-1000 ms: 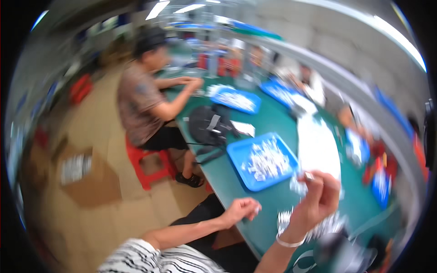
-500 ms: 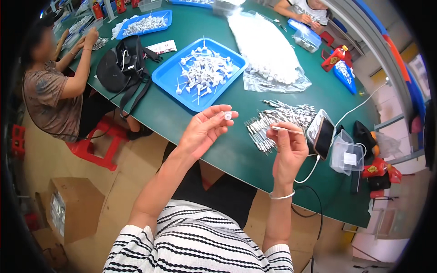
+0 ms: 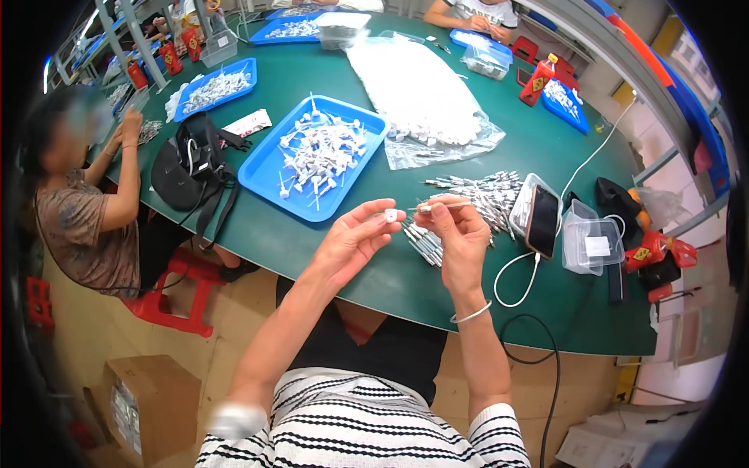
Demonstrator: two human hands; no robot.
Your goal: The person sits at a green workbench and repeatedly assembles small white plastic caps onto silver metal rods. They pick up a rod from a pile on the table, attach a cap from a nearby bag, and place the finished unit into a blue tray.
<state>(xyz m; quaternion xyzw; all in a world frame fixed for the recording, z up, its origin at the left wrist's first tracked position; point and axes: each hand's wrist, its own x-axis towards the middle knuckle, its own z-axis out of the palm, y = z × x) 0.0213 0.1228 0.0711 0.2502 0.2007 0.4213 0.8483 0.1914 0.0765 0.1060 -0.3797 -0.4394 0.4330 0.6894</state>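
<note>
Between the thumb and fingertips of my left hand (image 3: 349, 243) is a small white plastic cap (image 3: 391, 215). My right hand (image 3: 462, 246) pinches a thin metal rod (image 3: 451, 205), held nearly level with its tip pointing left toward the cap. A small gap seems to separate the two pieces. Beyond and partly behind my right hand lies a pile of similar metal rods (image 3: 488, 193) on the green table. A blue tray (image 3: 251, 173) stands beyond my left hand, heaped with white caps on thin stems (image 3: 324, 152).
A clear bag of white pieces (image 3: 421, 90) lies mid-table. A phone (image 3: 541, 223), white cable and clear plastic box (image 3: 591, 240) sit at right. A black bag (image 3: 183, 175) rests left of the tray. Co-workers sit at left and far side; a red bottle (image 3: 538, 80) stands far right.
My right hand has moved left, bringing the rod close to the cap. My left hand still holds the cap. The view has shifted, showing more of the table's far side.
</note>
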